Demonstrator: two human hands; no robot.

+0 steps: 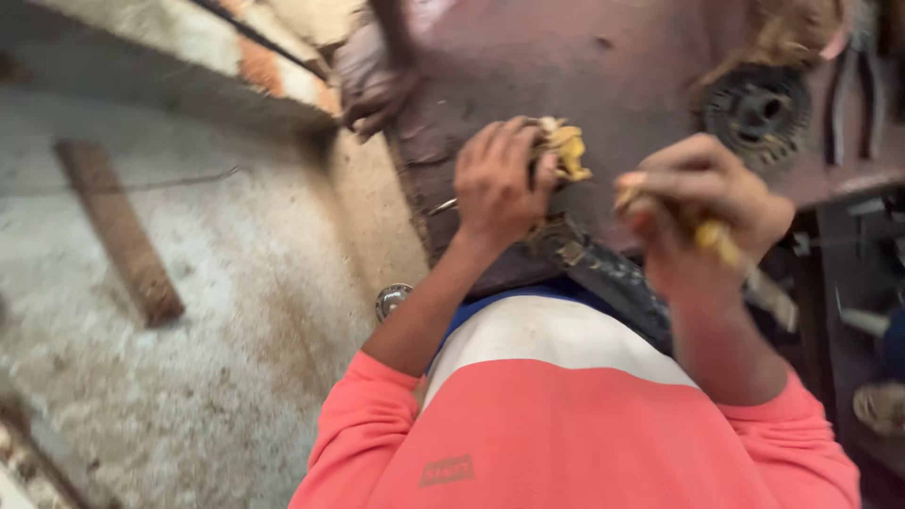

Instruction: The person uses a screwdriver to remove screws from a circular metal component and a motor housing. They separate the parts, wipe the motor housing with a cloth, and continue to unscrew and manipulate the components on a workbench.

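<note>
I keep the left hand with its fingers closed around a dark metal part packed with yellow fibrous wad, held over the near edge of the rust-brown table. The right hand has its fingers closed on a yellow-handled tool. I judge the work mid-way: fibre remains on the part. No containers show. Another person's hand rests far left; a black gear lies far right.
</note>
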